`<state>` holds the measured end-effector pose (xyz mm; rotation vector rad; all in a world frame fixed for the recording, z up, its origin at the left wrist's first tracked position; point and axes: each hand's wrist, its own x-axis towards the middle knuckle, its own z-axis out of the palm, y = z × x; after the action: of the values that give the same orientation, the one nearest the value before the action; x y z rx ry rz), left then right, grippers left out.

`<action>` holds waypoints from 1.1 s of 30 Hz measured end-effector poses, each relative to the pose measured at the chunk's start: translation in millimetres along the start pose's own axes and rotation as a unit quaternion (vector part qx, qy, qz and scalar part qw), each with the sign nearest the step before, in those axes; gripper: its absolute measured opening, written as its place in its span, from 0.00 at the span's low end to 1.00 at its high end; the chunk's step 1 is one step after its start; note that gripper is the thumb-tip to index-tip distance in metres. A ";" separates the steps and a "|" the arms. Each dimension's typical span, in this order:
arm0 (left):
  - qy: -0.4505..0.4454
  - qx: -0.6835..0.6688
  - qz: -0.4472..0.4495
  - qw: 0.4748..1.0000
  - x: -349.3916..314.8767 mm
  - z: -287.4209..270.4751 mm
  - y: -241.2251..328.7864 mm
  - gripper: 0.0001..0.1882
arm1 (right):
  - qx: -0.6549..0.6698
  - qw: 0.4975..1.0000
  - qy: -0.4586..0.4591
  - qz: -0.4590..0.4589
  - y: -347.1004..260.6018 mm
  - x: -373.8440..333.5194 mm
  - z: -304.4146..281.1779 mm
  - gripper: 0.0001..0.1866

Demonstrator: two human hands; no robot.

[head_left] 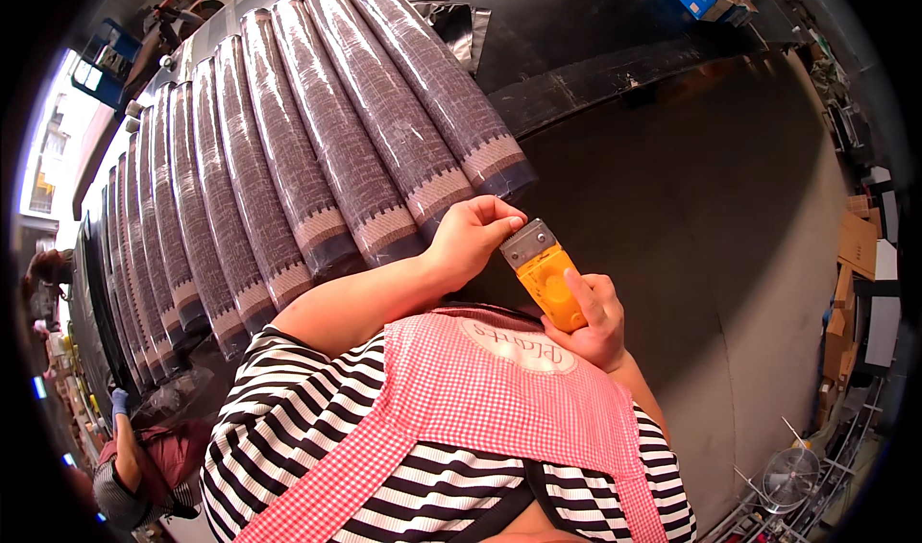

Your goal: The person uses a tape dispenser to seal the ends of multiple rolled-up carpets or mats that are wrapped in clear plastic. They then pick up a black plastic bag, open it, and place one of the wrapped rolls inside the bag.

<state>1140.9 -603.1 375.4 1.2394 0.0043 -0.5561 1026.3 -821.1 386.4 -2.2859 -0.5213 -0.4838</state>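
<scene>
Tool [545, 279]: a blocky yellow casing and grey metal head are slanting between both hands.
Right hand [600, 322]: fingers are gripping the casing.
Left hand [469, 242]: thumb and forefinger are pressing together beside the head; anything pinched is indiscernible.
Rolls [327, 140]: glossy-wrapped, woven-looking cylinders are lying in a row, banded ends facing the person.
Grey surface [768, 293]: a smooth expanse is spreading rightward.

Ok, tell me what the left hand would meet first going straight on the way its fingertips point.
Most likely the metal end of the yellow tool in the right hand; the left hand looks close beside it, though depth is unclear.
</scene>
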 end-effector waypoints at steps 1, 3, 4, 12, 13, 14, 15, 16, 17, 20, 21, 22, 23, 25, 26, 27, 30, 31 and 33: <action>0.018 0.025 0.024 0.999 4.5 -3.5 -1.6 0.05 | -0.002 1.000 -0.001 0.005 -3.3 1.5 4.4 0.45; 0.056 0.075 0.071 0.993 19.3 -18.8 2.0 0.05 | -0.015 1.000 -0.002 0.008 -4.9 2.2 6.3 0.45; 0.095 0.079 0.101 0.987 31.5 -30.1 11.4 0.05 | -0.026 1.000 -0.001 0.007 -4.4 2.2 4.8 0.45; 0.256 0.256 0.204 0.910 140.1 -131.9 81.0 0.10 | -0.063 0.991 -0.032 0.112 -8.3 -29.2 -4.8 0.46; 0.285 0.326 0.222 0.873 148.5 -135.9 76.4 0.09 | -0.067 0.990 -0.032 0.118 -10.6 -26.0 -2.9 0.46; 0.312 0.394 0.240 0.830 155.7 -140.6 71.9 0.09 | -0.071 0.989 -0.031 0.122 -14.1 -20.9 -0.8 0.46; 0.338 0.459 0.257 0.780 163.2 -146.0 68.6 0.09 | -0.075 0.989 -0.031 0.126 -16.2 -16.1 1.3 0.46; 0.326 0.435 0.220 0.810 162.9 -142.7 68.7 0.09 | -0.084 0.988 -0.029 0.123 -16.5 -13.4 2.5 0.45; 0.325 0.461 0.218 0.797 162.8 -139.9 68.9 0.09 | -0.093 0.988 -0.026 0.120 -16.1 -10.4 3.3 0.45; 0.317 0.545 0.205 0.748 156.5 -127.6 72.7 0.11 | -0.112 0.983 -0.038 0.141 -16.9 -7.1 3.9 0.45; 0.310 0.564 0.199 0.739 157.4 -126.4 70.8 0.13 | -0.116 0.980 -0.046 0.153 -17.1 -6.8 4.3 0.45; 0.305 0.582 0.193 0.729 157.2 -125.9 71.3 0.15 | -0.115 0.979 -0.046 0.161 -16.8 -6.6 5.6 0.44; 0.301 0.600 0.187 0.718 156.7 -124.4 71.8 0.17 | -0.114 0.978 -0.046 0.169 -15.8 -7.4 7.2 0.44; 0.319 0.618 0.152 0.702 159.1 -122.4 74.9 0.27 | -0.110 0.976 -0.050 0.180 -14.5 -7.7 8.6 0.44; 0.318 0.622 0.133 0.703 164.1 -126.4 79.0 0.29 | -0.107 0.976 -0.052 0.183 -14.5 -7.7 8.3 0.44; 0.316 0.625 0.114 0.705 169.8 -131.0 83.2 0.31 | -0.104 0.975 -0.055 0.186 -14.2 -7.7 7.8 0.44; 0.304 0.701 0.166 0.623 186.9 -148.6 100.6 0.31 | -0.083 0.978 -0.039 0.187 -12.4 -12.0 11.1 0.43; 0.302 0.723 0.195 0.590 186.4 -145.0 100.8 0.31 | -0.083 0.979 -0.033 0.182 -12.2 -14.6 12.3 0.43; 0.196 0.707 0.250 0.632 187.3 -129.3 96.0 0.32 | -0.083 0.982 -0.019 0.171 -6.3 -10.3 15.1 0.41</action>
<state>1379.8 -542.0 360.8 2.7664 -0.4935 0.4114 1017.3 -808.4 375.0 -2.4825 -0.1005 -0.3218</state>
